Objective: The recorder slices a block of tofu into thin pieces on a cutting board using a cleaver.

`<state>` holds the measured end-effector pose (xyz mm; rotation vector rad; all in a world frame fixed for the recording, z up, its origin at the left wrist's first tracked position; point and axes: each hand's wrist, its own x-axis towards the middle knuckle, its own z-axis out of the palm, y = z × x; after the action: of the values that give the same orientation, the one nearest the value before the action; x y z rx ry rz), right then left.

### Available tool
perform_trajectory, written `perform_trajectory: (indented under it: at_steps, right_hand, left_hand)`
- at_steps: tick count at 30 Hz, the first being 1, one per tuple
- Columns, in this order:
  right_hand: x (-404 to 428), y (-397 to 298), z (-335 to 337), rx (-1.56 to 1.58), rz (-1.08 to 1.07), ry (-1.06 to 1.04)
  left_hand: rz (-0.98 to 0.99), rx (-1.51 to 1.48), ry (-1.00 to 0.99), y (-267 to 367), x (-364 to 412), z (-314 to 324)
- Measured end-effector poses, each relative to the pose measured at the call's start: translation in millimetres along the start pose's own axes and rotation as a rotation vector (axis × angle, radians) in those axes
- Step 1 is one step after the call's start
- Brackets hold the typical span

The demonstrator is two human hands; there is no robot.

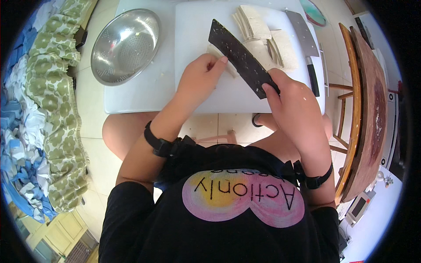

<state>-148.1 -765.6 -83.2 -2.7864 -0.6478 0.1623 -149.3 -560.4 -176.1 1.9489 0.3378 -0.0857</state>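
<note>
My right hand grips one end of a dark flat slab, spotted with pale crumbs, which slants up and left over the white cutting board. Beside the slab, the fingers of my left hand are curled with thumb against forefinger, at a thin pale sheet that lies partly under the slab; whether they pinch it cannot be told. Stacks of pale, flat slices lie behind the slab, with more slices at their right. The kind of food is unclear.
A perforated metal colander stands at the left of the table. At the board's right lies a cleaver with a black handle. A wooden folding table or chair stands on the right; a flower-patterned cloth and heaped fabric are on the left.
</note>
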Motion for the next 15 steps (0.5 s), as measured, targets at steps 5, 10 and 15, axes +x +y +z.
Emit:
perform_trajectory:
  at_steps: [5,10,15]
  right_hand:
    - [-4,-4,-2,0.039,0.033,-0.017]
    - [-7,-4,-2,0.027,0.02,-0.011]
    - [-4,-5,2,-0.002,-0.018,0.025]
  left_hand:
    - [0.006,-0.264,0.034,1,-1,14]
    - [0.048,-0.323,0.176,-4,0,26]
    - [0.039,-0.351,0.274,-6,0,39]
